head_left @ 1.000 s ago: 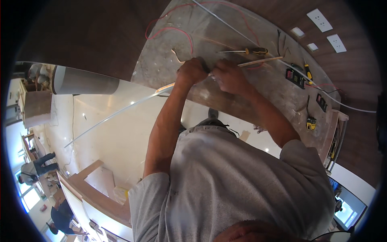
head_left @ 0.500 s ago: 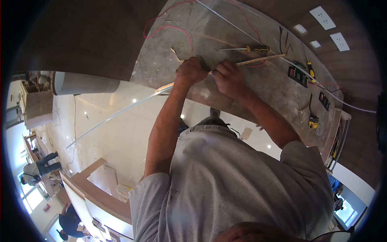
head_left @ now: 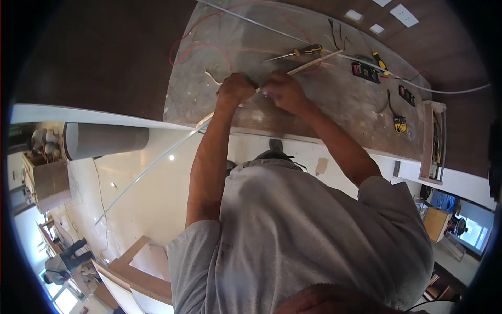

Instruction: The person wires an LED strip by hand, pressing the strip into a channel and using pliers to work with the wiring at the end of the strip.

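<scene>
My left hand (head_left: pixel 236 93) is closed around a long thin strip (head_left: pixel 316 62) above the worktop (head_left: pixel 334 104). Close beside it, my right hand (head_left: pixel 285 93) pinches the same strip, with fingertips partly hidden. The strip's tan end slants up to the right. Past my left forearm, a pale, shiny narrow length (head_left: pixel 146 170) runs down to the left over the floor; my hand and arm hide how it joins the tan part. Beyond my right hand lies a screwdriver (head_left: pixel 309 50) with a yellow and black handle. A short curled offcut (head_left: pixel 212 78) rests near my left hand.
Right on the worktop are a dark tool pack (head_left: pixel 366 71), another yellow-handled tool (head_left: pixel 380 62), a smaller dark pack (head_left: pixel 407 95) and a yellow tape measure (head_left: pixel 400 124). Red wire (head_left: pixel 180 49) loops at the left. A pale cable (head_left: pixel 256 23) crosses behind. One person (head_left: pixel 65 264) works far left.
The view has turned and shifted, so the worktop and tools appear farther left and higher. Both hands stay on the strip, and the right hand's fingers have moved slightly on it.
</scene>
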Motion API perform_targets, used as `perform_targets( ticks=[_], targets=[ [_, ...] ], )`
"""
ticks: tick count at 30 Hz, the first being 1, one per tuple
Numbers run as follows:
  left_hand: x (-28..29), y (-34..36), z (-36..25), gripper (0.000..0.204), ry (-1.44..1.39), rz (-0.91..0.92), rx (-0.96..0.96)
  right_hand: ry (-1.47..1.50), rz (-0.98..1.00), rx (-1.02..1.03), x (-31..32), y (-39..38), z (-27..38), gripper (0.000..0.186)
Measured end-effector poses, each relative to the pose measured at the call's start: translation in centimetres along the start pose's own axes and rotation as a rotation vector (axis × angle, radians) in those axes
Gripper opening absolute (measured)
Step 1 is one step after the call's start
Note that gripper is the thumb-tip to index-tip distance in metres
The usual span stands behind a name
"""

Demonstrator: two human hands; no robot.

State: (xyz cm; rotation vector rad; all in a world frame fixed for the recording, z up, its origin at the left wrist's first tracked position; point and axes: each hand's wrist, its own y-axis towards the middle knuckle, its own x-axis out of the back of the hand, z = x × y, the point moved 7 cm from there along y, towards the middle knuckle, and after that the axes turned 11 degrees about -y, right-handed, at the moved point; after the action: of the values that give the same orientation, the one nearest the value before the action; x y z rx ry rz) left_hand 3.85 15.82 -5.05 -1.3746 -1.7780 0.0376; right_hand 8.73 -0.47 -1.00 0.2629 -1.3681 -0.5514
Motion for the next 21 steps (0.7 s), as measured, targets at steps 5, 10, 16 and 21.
perform_targets(
  ticks=[5,10,16,21],
  targets=[
    [0.4,-1.0,-1.1,0.036,-0.100,-0.028,0.057,-0.134,-0.029,-0.045,-0.4,-0.4,0.5,0.018],
    [-0.3,0.9,-0.1,0.022,-0.048,0.025,-0.040,-0.335,0.142,-0.030,-1.8,0.7,1.6,0.017],
    [-1.0,1.3,-1.0,0.017,-0.136,0.213,-0.138,-0.323,0.187,-0.011,-1.8,1.1,1.4,0.016],
    [-0.9,1.6,-1.5,0.018,-0.032,0.210,-0.138,-0.330,0.168,-0.121,-1.6,0.2,1.9,0.019]
  ],
)
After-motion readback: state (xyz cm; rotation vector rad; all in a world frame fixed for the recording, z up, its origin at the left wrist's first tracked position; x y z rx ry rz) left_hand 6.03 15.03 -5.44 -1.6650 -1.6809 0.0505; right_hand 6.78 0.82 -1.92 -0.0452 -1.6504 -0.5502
